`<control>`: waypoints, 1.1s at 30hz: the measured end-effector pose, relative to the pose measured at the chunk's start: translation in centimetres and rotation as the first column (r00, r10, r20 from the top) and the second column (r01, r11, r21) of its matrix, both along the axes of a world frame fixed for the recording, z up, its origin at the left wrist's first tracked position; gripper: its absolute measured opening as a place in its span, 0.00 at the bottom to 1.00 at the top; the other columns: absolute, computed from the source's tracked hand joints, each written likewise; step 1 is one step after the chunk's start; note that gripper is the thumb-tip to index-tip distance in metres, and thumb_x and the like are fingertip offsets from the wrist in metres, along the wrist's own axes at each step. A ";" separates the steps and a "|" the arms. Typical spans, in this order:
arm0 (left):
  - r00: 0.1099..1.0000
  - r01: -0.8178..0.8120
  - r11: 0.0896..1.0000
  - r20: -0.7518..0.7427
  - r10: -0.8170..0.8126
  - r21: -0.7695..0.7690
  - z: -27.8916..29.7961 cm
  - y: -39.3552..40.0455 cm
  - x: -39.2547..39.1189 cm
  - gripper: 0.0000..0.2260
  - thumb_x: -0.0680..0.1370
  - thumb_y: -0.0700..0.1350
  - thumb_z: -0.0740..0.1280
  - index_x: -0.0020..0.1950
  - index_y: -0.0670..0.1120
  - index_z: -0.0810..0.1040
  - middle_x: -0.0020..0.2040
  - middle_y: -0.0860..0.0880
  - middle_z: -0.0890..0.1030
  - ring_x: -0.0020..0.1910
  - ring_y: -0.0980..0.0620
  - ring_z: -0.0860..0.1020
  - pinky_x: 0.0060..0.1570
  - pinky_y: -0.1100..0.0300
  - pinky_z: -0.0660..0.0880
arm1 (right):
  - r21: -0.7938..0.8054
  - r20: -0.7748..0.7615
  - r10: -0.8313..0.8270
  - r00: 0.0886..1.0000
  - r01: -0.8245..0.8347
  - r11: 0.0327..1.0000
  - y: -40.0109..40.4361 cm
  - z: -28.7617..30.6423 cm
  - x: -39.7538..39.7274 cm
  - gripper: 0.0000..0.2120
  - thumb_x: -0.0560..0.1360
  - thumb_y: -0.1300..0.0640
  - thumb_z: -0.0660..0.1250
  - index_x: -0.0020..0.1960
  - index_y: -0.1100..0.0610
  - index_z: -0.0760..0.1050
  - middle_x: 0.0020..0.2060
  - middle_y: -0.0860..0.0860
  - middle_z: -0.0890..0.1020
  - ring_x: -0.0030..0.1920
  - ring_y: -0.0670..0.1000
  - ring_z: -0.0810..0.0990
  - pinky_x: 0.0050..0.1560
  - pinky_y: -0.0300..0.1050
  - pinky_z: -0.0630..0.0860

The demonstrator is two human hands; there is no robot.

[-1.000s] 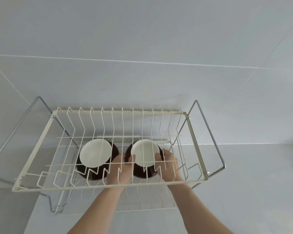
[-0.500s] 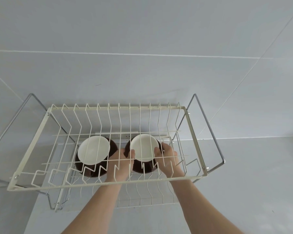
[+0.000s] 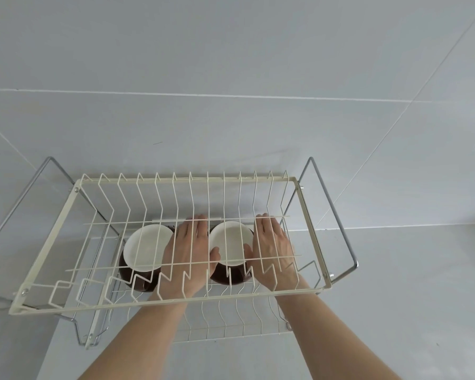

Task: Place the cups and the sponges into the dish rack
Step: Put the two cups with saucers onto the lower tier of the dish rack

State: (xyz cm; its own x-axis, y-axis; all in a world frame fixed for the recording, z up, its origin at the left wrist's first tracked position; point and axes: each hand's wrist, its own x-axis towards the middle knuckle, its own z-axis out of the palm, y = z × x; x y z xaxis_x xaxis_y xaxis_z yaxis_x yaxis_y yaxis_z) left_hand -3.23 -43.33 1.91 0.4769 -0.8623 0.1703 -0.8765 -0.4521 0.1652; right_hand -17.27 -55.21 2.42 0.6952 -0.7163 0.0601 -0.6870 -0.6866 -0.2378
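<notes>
handling: cups likely ceramic, stiff, smooth, breakable; best held by the side walls | look: brown outside, white inside | place: right cup (image 3: 230, 242) and left cup (image 3: 146, 249) on dish rack (image 3: 305, 215) lower tier | left hand (image 3: 188, 253), right hand (image 3: 274, 248): fingers spread flat beside right cup, whether gripping cannot be told | sponges unseen

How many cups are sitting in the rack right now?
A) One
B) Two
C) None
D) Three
B: two brown cups with white insides stand on the lower tier of the dish rack, the left cup alone and the right cup between the left hand and right hand.
</notes>
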 end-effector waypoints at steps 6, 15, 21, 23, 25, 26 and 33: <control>0.995 0.044 0.997 0.087 -0.049 0.061 0.3 -0.1 0.3 0.33 0.72 0.54 0.62 0.72 0.36 0.68 0.68 0.37 0.74 0.67 0.37 0.72 0.66 0.44 0.71 | -0.043 -0.062 -0.020 0.998 0.017 0.999 0.0 0.3 0.1 0.37 0.70 0.48 0.72 0.70 0.68 0.65 0.68 0.64 0.71 0.69 0.64 0.68 0.70 0.57 0.67; 0.998 0.016 0.999 0.052 -0.018 0.044 0.6 0.5 -0.1 0.33 0.77 0.58 0.55 0.74 0.36 0.65 0.70 0.36 0.72 0.69 0.36 0.70 0.68 0.42 0.68 | -0.058 -0.073 -0.008 0.997 0.004 0.998 0.4 0.8 -0.2 0.36 0.73 0.47 0.70 0.72 0.67 0.63 0.70 0.63 0.69 0.72 0.64 0.65 0.73 0.57 0.64; 1.000 0.009 1.000 0.020 -0.009 -0.028 0.6 1.8 -1.2 0.33 0.78 0.59 0.54 0.71 0.34 0.69 0.66 0.34 0.75 0.64 0.34 0.73 0.64 0.40 0.71 | -0.080 0.012 0.003 1.000 -0.002 0.997 1.6 0.7 -1.5 0.33 0.79 0.41 0.50 0.71 0.65 0.64 0.68 0.62 0.71 0.71 0.64 0.67 0.72 0.58 0.66; 1.000 0.011 1.000 0.014 -0.011 -0.020 0.5 2.5 -1.5 0.34 0.79 0.60 0.51 0.72 0.35 0.67 0.68 0.34 0.73 0.67 0.34 0.71 0.67 0.40 0.69 | -0.085 0.023 0.015 1.000 -0.013 0.996 2.4 0.6 -2.3 0.35 0.79 0.41 0.42 0.71 0.65 0.65 0.68 0.62 0.71 0.71 0.64 0.67 0.71 0.58 0.66; 0.999 0.032 0.999 0.033 -0.032 -0.007 0.3 3.3 -1.9 0.33 0.80 0.61 0.52 0.73 0.35 0.67 0.70 0.36 0.72 0.69 0.36 0.70 0.69 0.42 0.67 | -0.083 0.030 0.014 0.999 -0.011 0.997 3.2 0.4 -3.0 0.31 0.80 0.44 0.46 0.73 0.64 0.65 0.71 0.61 0.70 0.72 0.63 0.65 0.71 0.59 0.66; 0.998 0.041 0.999 0.047 -0.041 -0.010 0.4 3.6 -2.0 0.33 0.78 0.60 0.56 0.73 0.36 0.67 0.69 0.37 0.73 0.69 0.37 0.70 0.69 0.44 0.66 | -0.069 0.035 0.007 0.999 -0.005 0.998 3.6 0.3 -3.3 0.30 0.79 0.45 0.50 0.73 0.63 0.64 0.72 0.60 0.69 0.73 0.62 0.64 0.72 0.58 0.65; 0.995 0.001 0.998 0.102 -0.008 0.066 2.1 7.3 -4.5 0.33 0.74 0.60 0.63 0.71 0.37 0.70 0.65 0.39 0.77 0.66 0.40 0.74 0.63 0.46 0.75 | -0.142 0.109 0.091 0.990 -0.075 0.987 7.4 1.6 -5.8 0.35 0.71 0.50 0.73 0.72 0.61 0.61 0.68 0.62 0.74 0.68 0.62 0.74 0.68 0.56 0.69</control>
